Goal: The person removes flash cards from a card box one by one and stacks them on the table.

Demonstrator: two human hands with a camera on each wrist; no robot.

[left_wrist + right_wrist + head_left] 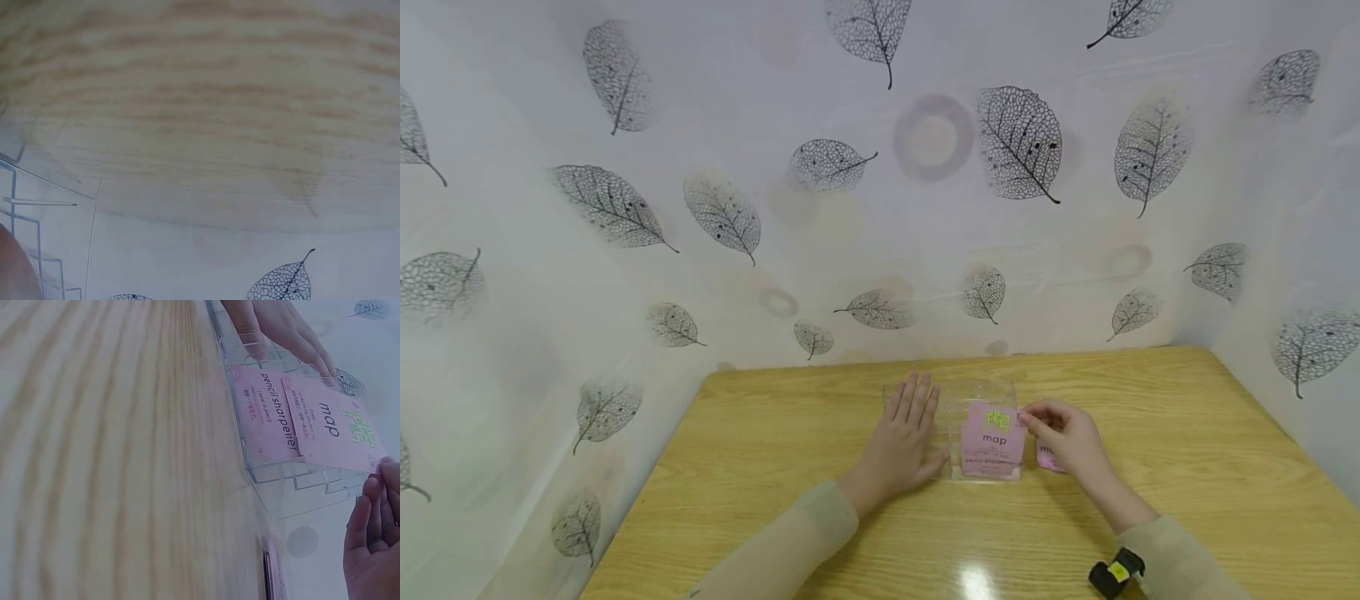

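Observation:
A clear plastic stepped card stand [955, 390] sits on the table. My left hand [891, 454] rests on its left part with straight fingers, and a finger edge shows at the left of the left wrist view. With thumb and fingers, my right hand [1071, 442] pinches the upper right corner of a pink card [331, 428] reading "map", with a green drawing. This card leans in the stand, behind and above a pink "pencil sharpener" card [259, 415]. Partly hidden behind my right hand, another pink card or stack [1049, 457] lies on the table.
The wooden table [760, 467] meets a pale, leaf-printed curtain [865, 242] at the back and sides. A black device [1116, 573] with a yellow patch is strapped at my right wrist.

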